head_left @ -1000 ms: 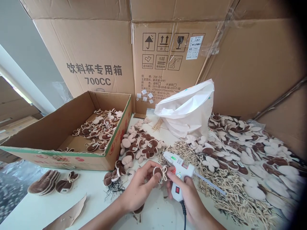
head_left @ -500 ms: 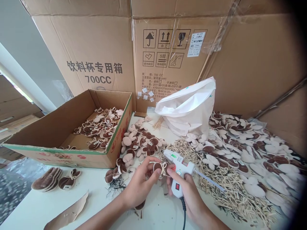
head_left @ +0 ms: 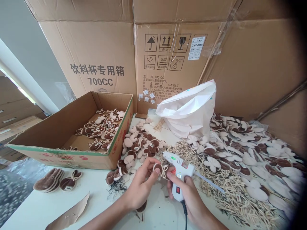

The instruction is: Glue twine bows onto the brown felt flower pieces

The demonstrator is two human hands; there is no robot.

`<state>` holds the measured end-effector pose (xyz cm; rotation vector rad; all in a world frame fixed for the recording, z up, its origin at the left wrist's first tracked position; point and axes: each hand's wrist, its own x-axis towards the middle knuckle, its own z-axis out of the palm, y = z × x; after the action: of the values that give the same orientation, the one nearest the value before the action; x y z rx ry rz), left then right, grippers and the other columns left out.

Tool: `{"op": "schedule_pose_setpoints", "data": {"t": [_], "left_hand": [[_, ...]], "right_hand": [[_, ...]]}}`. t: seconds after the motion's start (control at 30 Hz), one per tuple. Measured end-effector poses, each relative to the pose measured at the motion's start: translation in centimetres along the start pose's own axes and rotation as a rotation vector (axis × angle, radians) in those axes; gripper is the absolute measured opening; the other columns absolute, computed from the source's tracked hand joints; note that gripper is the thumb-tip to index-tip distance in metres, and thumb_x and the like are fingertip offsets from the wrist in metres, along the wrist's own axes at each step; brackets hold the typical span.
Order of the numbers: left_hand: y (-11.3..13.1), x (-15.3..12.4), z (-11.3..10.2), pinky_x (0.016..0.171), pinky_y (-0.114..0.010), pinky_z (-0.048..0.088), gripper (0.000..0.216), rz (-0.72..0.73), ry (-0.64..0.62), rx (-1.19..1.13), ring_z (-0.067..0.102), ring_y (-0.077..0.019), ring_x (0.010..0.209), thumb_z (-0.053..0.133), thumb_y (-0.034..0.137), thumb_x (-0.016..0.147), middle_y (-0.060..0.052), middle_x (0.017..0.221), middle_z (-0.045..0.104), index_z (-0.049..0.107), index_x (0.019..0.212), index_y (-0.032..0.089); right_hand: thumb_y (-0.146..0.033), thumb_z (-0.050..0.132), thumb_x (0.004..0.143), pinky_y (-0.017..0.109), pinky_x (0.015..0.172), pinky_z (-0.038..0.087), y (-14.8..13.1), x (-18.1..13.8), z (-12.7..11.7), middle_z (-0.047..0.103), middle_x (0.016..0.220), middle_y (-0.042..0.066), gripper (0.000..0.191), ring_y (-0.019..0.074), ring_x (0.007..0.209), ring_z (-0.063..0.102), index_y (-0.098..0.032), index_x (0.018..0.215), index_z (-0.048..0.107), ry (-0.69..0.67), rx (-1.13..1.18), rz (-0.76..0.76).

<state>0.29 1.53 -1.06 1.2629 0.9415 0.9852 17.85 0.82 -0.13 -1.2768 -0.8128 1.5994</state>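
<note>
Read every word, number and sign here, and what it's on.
"饮料杯专用箱": carton, left panel.
"700CC": below.
"向上", "5层": middle panel, with umbrella, arrows, glass and thermometer signs.
"700 CC", "(PP)": lower down.
Too small or blurred: most other carton print, white label, tags, box lettering, glue gun markings.

"饮料杯专用箱 700CC" on L cardbd panel, "向上", "5层" & umbrella sign on ctr panel
</note>
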Motion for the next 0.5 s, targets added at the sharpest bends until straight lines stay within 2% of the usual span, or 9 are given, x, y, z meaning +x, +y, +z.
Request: {"op": "schedule_pose_setpoints", "data": {"t": [0.1, 0.27, 0.5], "left_hand": [[-0.16, 0.05, 0.07, 0.068, -0.026, 0.037, 0.034, 0.011, 0.030, 0.046, 0.041, -0.0139, 0.075, 0.045, 0.054, 0.106, 0.002, 0.086, 0.048, 0.055, 0.118, 0.023], [-0.71, 0.25, 0.22, 0.059, -0.024, 0.031, 0.036, 0.001, 0.038, 0.039, 0.037, -0.0120, 0.065, 0.045, 0.055, 0.106, 0.005, 0.073, 0.041, 0.052, 0.118, 0.022], [-0.64, 0.21, 0.26, 0.059, -0.022, 0.035, 0.032, 0.030, 0.062, 0.051, 0.045, -0.0118, 0.064, 0.052, 0.051, 0.104, 0.005, 0.071, 0.049, 0.048, 0.119, 0.023]], "right_hand": [[-0.047, 0.085, 0.077, 0.024, 0.044, 0.038, 0.41, 0.07, -0.12, 0.064, 0.056, -0.004, 0.036, 0.0113, 0.039, 0.053, -0.019, 0.086, 0.064, -0.034, 0.009, 0.011], [-0.047, 0.085, 0.077, 0.025, 0.047, 0.042, 0.80, -0.01, -0.17, 0.065, 0.057, -0.003, 0.036, 0.0114, 0.041, 0.053, -0.020, 0.086, 0.064, -0.021, 0.006, 0.046], [-0.049, 0.085, 0.077, 0.026, 0.047, 0.044, 0.90, 0.27, -0.37, 0.065, 0.057, -0.004, 0.040, 0.0124, 0.041, 0.053, -0.020, 0.092, 0.062, -0.035, 0.039, 0.056]]}}
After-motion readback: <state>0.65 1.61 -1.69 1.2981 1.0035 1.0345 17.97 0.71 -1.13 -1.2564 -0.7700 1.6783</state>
